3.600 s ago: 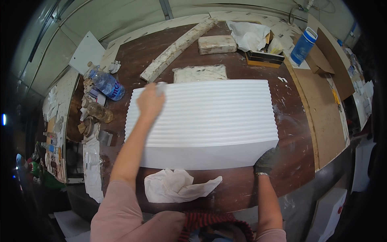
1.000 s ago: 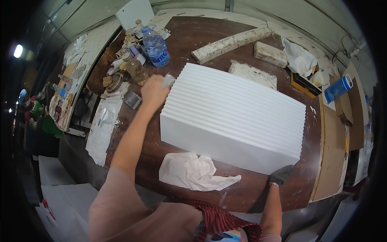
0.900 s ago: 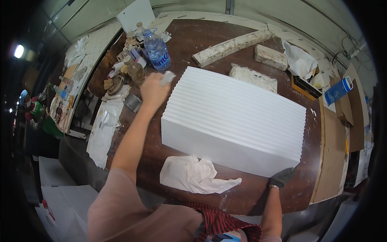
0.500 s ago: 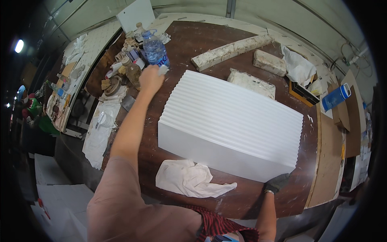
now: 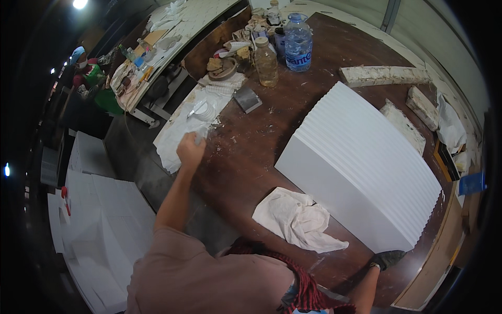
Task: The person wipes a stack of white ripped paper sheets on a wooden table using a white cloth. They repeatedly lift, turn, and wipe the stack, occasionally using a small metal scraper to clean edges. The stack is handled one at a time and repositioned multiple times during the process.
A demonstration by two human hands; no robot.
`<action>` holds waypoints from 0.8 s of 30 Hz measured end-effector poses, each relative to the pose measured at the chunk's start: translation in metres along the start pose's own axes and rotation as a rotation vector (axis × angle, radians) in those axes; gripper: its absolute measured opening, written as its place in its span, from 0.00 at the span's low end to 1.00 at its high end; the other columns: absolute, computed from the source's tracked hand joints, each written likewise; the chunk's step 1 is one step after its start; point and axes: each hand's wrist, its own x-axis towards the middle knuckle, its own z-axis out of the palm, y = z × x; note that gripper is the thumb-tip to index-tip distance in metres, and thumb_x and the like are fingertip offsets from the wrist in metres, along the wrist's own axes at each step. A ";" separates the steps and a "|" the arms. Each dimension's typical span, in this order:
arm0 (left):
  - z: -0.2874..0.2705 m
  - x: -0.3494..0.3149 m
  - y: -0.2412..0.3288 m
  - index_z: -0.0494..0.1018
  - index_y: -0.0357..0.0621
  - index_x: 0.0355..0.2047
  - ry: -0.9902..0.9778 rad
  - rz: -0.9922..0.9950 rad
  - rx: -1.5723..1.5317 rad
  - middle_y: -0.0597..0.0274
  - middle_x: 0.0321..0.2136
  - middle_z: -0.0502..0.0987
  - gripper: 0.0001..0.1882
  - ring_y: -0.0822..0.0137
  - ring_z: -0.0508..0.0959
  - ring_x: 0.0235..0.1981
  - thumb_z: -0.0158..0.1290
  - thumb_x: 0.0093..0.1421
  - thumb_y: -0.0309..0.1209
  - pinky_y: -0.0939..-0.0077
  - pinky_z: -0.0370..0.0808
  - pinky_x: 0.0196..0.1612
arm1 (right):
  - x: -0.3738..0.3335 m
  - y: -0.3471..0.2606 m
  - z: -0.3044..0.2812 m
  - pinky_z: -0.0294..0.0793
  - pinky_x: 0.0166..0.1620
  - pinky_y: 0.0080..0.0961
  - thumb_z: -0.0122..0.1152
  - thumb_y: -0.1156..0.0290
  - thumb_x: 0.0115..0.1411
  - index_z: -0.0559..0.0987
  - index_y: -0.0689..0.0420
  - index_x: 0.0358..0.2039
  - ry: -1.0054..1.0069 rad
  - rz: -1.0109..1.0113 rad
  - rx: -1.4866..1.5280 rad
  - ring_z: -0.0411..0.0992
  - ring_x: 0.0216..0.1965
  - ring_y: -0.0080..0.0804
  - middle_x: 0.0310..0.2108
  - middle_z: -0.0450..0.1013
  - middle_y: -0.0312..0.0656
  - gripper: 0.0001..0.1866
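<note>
My bare left hand point(image 5: 191, 150) is closed around a small pale piece point(image 5: 198, 139), mostly hidden by the fingers. It hovers by the table's left edge, close to a white plastic tub point(image 5: 203, 111) on a white sheet point(image 5: 172, 140). My right hand point(image 5: 388, 259), in a dark glove, holds the near right corner of a long white block point(image 5: 361, 157) with a ribbed top and smooth side. Its fingertips are partly hidden against the corner. A crumpled white cloth point(image 5: 295, 217) lies on the brown table point(image 5: 235, 172) in front of the block.
Behind my left hand stand a large clear water bottle point(image 5: 299, 49), a smaller bottle of yellowish liquid point(image 5: 265, 65) and a grey flat block point(image 5: 247, 99). Plaster-smeared bars point(image 5: 384, 76) lie beyond the ribbed block. White panels point(image 5: 112, 225) stand at left; another person point(image 5: 83, 73) is farther back.
My left hand has come back from near the water bottle toward the table's left edge, still closed. The view has turned left. My right hand stays at the block's corner.
</note>
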 end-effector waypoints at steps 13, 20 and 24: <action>-0.023 -0.179 0.232 0.75 0.42 0.53 -0.757 1.003 -0.732 0.49 0.54 0.74 0.27 0.51 0.74 0.53 0.63 0.51 0.33 0.58 0.68 0.57 | -0.002 -0.011 -0.010 0.52 0.66 0.43 0.38 0.64 0.70 0.63 0.70 0.59 -0.259 0.035 -0.041 0.57 0.62 0.50 0.60 0.62 0.56 0.24; -0.041 -0.044 0.323 0.78 0.37 0.44 -0.420 0.869 -0.784 0.48 0.48 0.78 0.24 0.47 0.75 0.48 0.47 0.45 0.15 0.56 0.73 0.52 | -0.018 -0.034 -0.030 0.48 0.72 0.46 0.38 0.65 0.70 0.61 0.73 0.64 -0.324 0.084 0.105 0.55 0.68 0.54 0.65 0.60 0.60 0.28; -0.014 -0.065 0.422 0.62 0.43 0.66 -0.633 1.128 -0.549 0.37 0.68 0.56 0.36 0.39 0.56 0.69 0.58 0.57 0.31 0.52 0.54 0.70 | -0.017 -0.050 -0.052 0.53 0.68 0.44 0.42 0.70 0.66 0.68 0.69 0.60 -0.062 0.178 0.435 0.61 0.62 0.50 0.60 0.66 0.56 0.24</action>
